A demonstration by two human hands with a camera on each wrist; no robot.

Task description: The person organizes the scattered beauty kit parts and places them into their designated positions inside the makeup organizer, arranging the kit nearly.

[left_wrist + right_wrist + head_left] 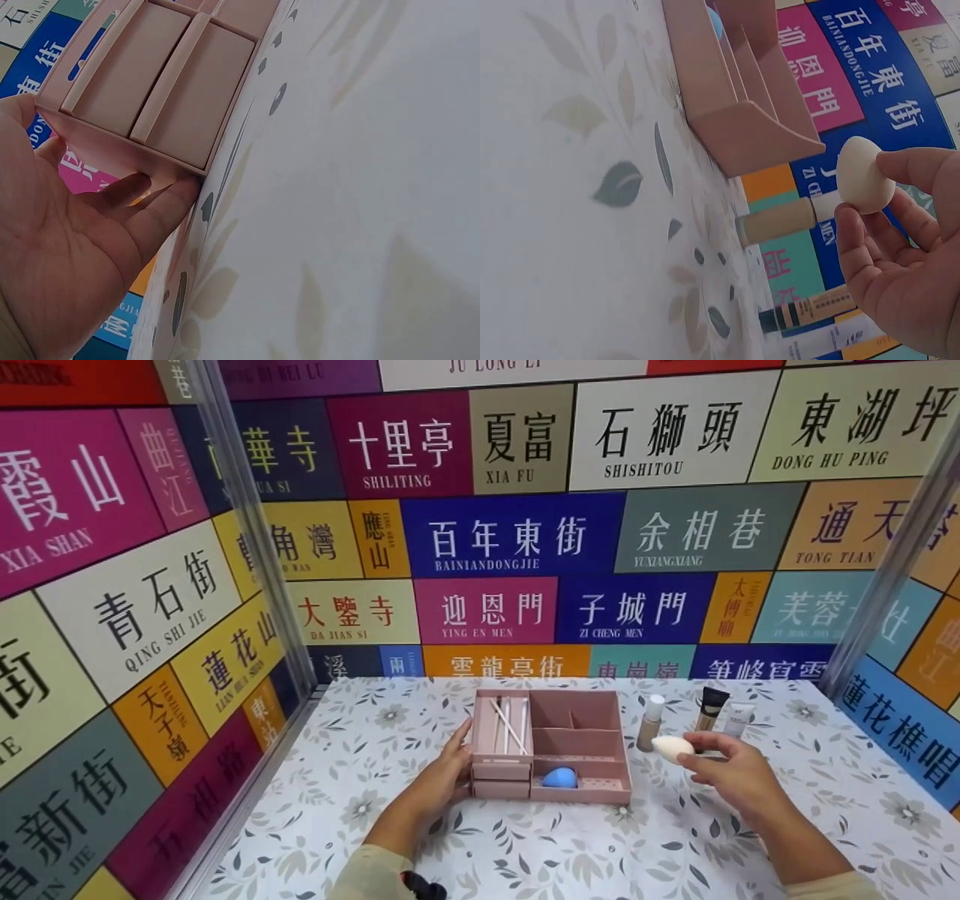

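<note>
A cream egg-shaped makeup sponge (864, 176) is pinched between the thumb and fingers of my right hand (731, 769), held up right of the pink organizer (626, 784). My left hand (82, 225) rests along the organizer's left side, its fingers touching the side wall beside two small drawers (176, 82). In the organizer's front right compartment lies a blue makeup sponge (559, 778). Several thin sticks (510, 727) lie in its top left tray. Behind the cream sponge stands a foundation bottle (649, 724) with a white cap.
A black-capped tube (711, 706) and a white tube (739, 720) stand behind my right hand. The table (525, 855) has a leaf-and-flower cover. Colourful lettered panels (510, 536) rise behind it and on both sides.
</note>
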